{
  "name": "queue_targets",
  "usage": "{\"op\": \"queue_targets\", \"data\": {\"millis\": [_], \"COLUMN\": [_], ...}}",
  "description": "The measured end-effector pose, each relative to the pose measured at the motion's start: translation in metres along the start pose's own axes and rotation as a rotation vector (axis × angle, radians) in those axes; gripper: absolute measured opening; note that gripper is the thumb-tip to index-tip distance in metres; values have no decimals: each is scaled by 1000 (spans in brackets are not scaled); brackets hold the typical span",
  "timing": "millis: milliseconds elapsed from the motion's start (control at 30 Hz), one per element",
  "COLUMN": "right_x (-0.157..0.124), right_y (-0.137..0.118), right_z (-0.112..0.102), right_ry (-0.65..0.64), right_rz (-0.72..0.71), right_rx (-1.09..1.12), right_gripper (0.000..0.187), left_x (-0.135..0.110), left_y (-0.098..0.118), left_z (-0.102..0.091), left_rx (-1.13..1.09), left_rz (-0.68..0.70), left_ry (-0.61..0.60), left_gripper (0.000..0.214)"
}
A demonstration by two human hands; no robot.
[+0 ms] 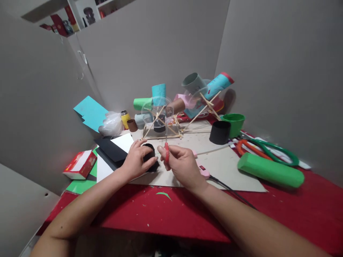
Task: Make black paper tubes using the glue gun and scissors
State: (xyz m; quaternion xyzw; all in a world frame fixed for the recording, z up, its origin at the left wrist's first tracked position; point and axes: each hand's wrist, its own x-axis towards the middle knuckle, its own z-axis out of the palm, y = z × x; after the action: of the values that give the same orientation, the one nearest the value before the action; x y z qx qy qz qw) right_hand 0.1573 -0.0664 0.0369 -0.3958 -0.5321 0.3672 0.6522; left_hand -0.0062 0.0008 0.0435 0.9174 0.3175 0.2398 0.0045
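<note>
My left hand (137, 159) is closed around a small black paper roll (149, 154), holding it just above the grey cardboard sheet (222, 167). My right hand (180, 164) is closed on red-handled scissors (167, 152), whose handle stands up between my thumb and fingers. The scissors' blades are hidden behind the hands. The two hands nearly touch at the roll. A pink glue gun (203, 172) lies under my right wrist, its black cord (230, 189) running toward me.
A stick-and-cup wheel model (160, 116) stands behind the hands, a larger one (203, 96) beside it. A black cup (219, 132), green cup (234, 123), green roll (270, 171) and tubing (268, 148) lie right. Black and white sheets (114, 150) and a red box (80, 165) lie left.
</note>
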Motion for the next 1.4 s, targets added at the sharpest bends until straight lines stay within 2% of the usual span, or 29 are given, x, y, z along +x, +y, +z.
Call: {"op": "queue_targets", "data": {"millis": [100,267,500,733,900,1000,1100,1300,1367,1400], "right_x": [1,6,9,12,12,13,13,14,14,14], "right_y": [-1,2,5,7,9,9,8,7,7,7], "right_z": [-1,-1,-4,-4,-5,-6,-7,-7,-7,-7], "right_ry": [13,44,51,59,58,77,83,92,90,89], "right_rz": [-21,10,33,68,62,50,55,53,48,46], "right_rx": [-38,-7,-37,-26,-42,-65,-60,-46,-47,-50], "right_gripper": [47,48,53,51,49,50,51,51,51,51], "left_x": [1,6,11,4,0,-3,-5,-5,2,8], "left_y": [-5,-16,-15,-12,-14,-13,-9,-8,-11,-12], "left_z": [-10,-24,-16,-14,-7,1,3,-7,-8,-7], "left_rx": [-84,-275,-389,-386,-426,-431,-334,-180,-139,-119], "left_rz": [58,-24,-130,-112,-246,-291,-199,28,96,126], "left_ry": [-85,-113,-178,-110,58,90,118,401,403,363], "left_gripper": [22,14,25,23,23,22,25,32,36,39]}}
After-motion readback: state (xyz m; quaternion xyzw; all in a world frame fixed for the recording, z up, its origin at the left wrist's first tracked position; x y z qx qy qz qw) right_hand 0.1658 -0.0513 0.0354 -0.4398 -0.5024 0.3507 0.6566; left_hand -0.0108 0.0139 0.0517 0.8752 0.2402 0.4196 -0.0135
